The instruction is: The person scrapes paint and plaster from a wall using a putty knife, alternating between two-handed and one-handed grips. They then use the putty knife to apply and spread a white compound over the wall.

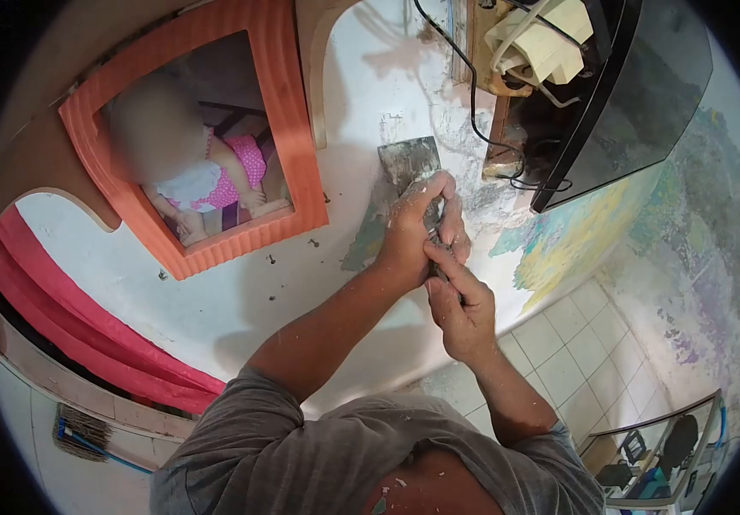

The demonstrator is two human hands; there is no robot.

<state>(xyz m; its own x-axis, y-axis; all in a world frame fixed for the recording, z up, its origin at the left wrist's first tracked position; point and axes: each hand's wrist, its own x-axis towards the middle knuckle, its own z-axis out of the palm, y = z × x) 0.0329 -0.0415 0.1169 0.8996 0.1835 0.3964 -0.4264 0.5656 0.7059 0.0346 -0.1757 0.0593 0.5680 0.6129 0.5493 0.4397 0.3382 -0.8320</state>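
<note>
A wide scraper with a worn, paint-smeared blade lies against the white wall, its blade pointing up. My left hand wraps around it just below the blade, with the fingers curled over and dusted white. Lower down, my right hand is closed on the handle end, which the fingers mostly hide. Beside the blade, to its left and below, a grey-green patch shows on the wall. Rough, chipped plaster lies to the right of the blade.
An orange-framed picture hangs to the left, near several screws or plugs in the wall. At the upper right are a flat screen, a dangling black cable and a cream plug block. A red curtain and broom are at lower left.
</note>
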